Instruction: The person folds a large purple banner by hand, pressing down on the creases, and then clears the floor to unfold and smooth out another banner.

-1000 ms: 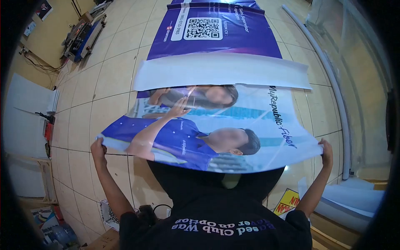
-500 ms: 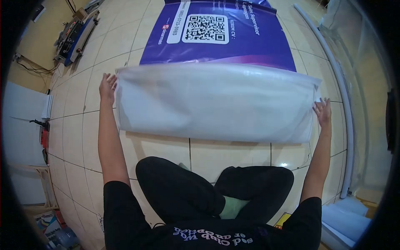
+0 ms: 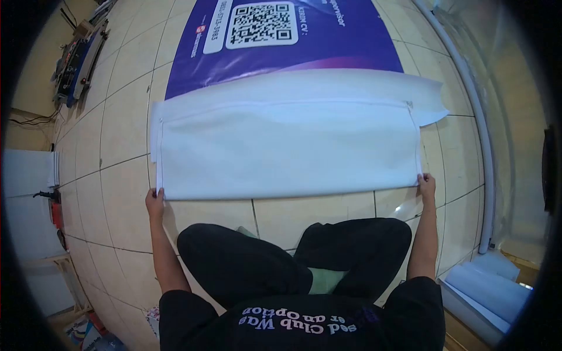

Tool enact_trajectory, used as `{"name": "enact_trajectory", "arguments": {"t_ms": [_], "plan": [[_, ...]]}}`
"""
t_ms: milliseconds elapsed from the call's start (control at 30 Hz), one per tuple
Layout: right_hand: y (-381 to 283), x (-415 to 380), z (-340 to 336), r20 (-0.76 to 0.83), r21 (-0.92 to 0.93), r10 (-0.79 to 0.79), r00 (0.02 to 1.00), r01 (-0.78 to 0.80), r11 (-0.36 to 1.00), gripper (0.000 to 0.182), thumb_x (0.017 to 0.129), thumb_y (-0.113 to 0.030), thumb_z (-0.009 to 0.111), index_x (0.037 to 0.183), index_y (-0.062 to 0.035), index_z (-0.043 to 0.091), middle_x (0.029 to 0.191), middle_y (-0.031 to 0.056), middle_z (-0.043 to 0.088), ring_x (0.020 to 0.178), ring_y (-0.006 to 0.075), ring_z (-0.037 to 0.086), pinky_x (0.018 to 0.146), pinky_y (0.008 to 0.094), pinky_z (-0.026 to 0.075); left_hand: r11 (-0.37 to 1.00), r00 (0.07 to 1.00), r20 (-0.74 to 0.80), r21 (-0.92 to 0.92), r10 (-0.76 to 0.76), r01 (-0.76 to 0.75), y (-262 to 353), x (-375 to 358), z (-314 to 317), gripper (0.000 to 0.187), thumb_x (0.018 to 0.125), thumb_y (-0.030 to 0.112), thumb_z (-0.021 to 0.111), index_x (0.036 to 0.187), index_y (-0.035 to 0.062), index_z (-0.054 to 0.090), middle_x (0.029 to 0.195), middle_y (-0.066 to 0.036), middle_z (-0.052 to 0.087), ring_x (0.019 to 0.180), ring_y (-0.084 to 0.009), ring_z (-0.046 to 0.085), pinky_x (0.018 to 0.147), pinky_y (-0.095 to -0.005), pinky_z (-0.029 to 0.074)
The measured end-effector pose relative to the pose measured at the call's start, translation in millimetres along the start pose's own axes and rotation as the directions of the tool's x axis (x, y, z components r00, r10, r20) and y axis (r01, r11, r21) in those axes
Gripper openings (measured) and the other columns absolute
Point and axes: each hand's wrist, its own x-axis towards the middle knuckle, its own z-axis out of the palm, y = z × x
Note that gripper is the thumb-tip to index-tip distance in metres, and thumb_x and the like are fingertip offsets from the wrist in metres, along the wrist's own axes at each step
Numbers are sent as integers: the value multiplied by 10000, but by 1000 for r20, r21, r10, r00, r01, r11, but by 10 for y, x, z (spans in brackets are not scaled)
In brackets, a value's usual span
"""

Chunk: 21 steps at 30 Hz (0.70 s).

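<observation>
A purple printed banner (image 3: pixel 252 61) with a QR code lies on the floor in front of me. Its near part is folded over, so the white back (image 3: pixel 287 152) faces up in a wide, flat band with stitched or creased edges. My left hand (image 3: pixel 155 202) pinches the near left corner of this white fold. At the near right corner my right hand (image 3: pixel 428 184) grips the side edge between thumb and fingers. Behind the band a second white layer sticks out, its right end curling up slightly. The banner's far end is outside the view.
Pale floor tiles (image 3: pixel 123 134) surround the banner. A long grey pipe (image 3: pixel 477 134) runs along the right side, with white rolled sheets (image 3: pixel 489 292) near its end. A machine (image 3: pixel 79 64) stands at the far left. My crossed legs (image 3: pixel 246 260) are just below the fold.
Both hands came nearer to me, from spread fingers beside the white part to holding its near corners. The white part now lies flatter, with another layer showing behind. The view shifted slightly.
</observation>
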Motion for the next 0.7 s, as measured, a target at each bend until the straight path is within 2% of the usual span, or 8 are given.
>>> {"name": "enact_trajectory", "arguments": {"t_ms": [67,167,233,433,500,567,633,700], "plan": [[-123,-63,-63,-53,91,22,998,-17,996,246,777,-230,632,823,5,576,657,45,551,592,139,513,529,282,424,996,998,10,-67,-55,55,-86,116,-24,212,783,186,625,827,-2,537,714,-42,544,658,-128,510,585,-259,418],[-854,-462,-240,0,278,488,873,-469,838,258,764,-241,658,815,-15,543,613,28,512,522,122,495,436,261,401,969,978,-124,-200,-169,142,184,36,-32,249,751,213,667,793,18,518,643,-30,524,540,-117,492,472,-249,406],[-672,-355,-252,284,331,503,817,-575,748,328,751,-267,677,860,-21,489,592,27,474,452,108,456,372,235,369,839,834,180,-74,-521,540,816,-55,-176,260,731,224,692,793,28,532,582,-12,494,485,-102,475,407,-230,370],[-567,-229,16,325,493,434,840,-542,680,279,820,-82,560,1020,20,395,662,89,510,481,143,501,385,272,432,913,912,160,-96,-378,395,252,400,-4,194,757,169,672,744,16,554,600,-23,513,496,-95,469,412,-226,372],[-716,-190,171,115,637,367,923,-352,686,326,804,-81,576,1059,13,397,696,92,524,520,152,523,398,282,453,883,956,-76,-411,-283,228,300,542,245,185,753,135,671,743,-4,549,666,-36,522,595,-111,509,489,-231,414],[-633,-123,292,19,637,278,960,-226,737,317,791,-71,573,1059,3,420,755,87,536,563,161,540,438,292,480,960,953,-233,-243,-196,138,139,781,372,238,755,200,672,808,-21,601,681,-52,558,644,-143,506,569,-274,418],[-847,-224,46,152,303,305,940,-338,891,307,802,-99,552,1075,-33,426,766,79,544,582,146,542,497,273,465,999,973,-226,-12,-41,39,-237,1000,290,263,745,209,673,819,-32,600,729,-72,593,646,-162,514,575,-299,426],[-483,-181,-36,242,240,356,903,-411,879,307,789,-101,557,1067,-53,435,761,67,543,602,147,545,509,286,464,959,978,-103,-239,-180,152,-143,792,161,208,735,152,675,739,-33,581,722,-86,591,632,-156,523,595,-297,439]]}}
